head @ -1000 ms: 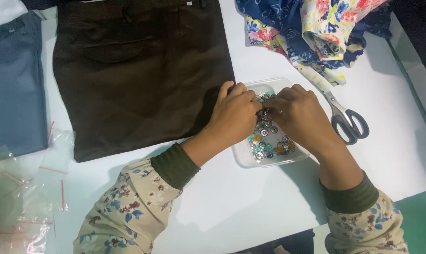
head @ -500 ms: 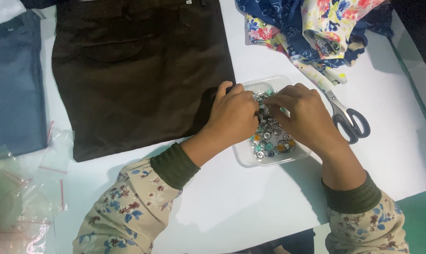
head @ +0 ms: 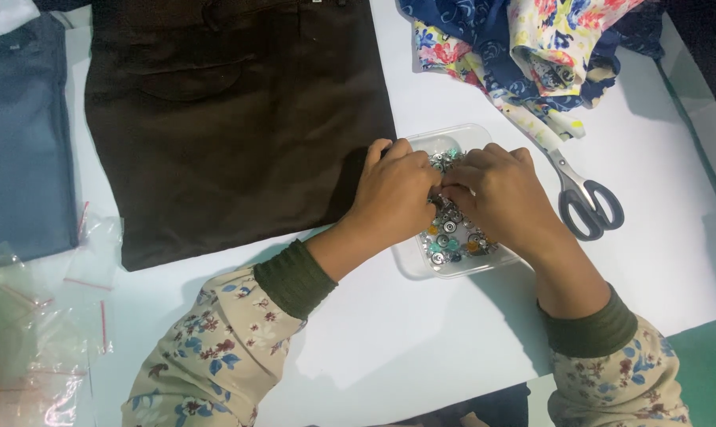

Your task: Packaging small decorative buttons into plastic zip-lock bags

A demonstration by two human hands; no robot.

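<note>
Several clear zip bags (head: 73, 316) with red seal strips are lying at the table's left edge. One clear plastic tray (head: 429, 265) is sitting on the white table (head: 390, 348), just right of the dark brown garment (head: 231, 126), holding many small metal snap buttons (head: 453, 237), silver with some teal. Both hands are working over it: left hand (head: 393, 194) and right hand (head: 496, 194) are meeting fingertip to fingertip, apparently pinching buttons; the exact grip is hidden. One pair of grey-handled scissors (head: 583, 198) is lying near the tray.
</note>
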